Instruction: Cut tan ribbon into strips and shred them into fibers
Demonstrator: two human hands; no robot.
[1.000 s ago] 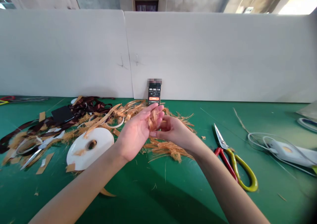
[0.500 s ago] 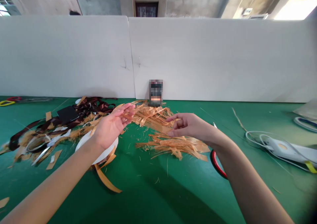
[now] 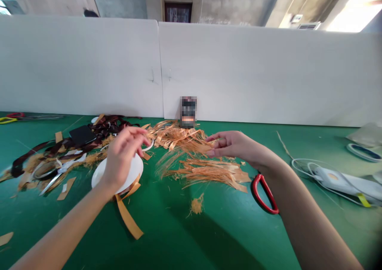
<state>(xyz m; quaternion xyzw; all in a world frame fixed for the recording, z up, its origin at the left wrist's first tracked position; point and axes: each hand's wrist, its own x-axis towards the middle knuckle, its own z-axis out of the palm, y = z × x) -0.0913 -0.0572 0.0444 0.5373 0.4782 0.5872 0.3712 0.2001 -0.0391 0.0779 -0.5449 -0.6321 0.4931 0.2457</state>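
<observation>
My left hand hovers palm down over a white tape roll, its fingers loosely bent and apart with nothing visible in them. My right hand reaches left into a pile of frayed orange ribbon strands and pinches some of them at its fingertips. A small clump of orange fibres lies alone on the green table in front of the pile. An orange ribbon strip trails out from under the roll.
A red scissors handle shows beside my right forearm. A phone leans on the white partition. Dark brown ribbons, a black pad and scraps lie left. A white corded device lies right.
My hands, together a second ago around a tuft of fibres, have parted. The left one turned palm down over the roll. A small fibre clump now lies on the table.
</observation>
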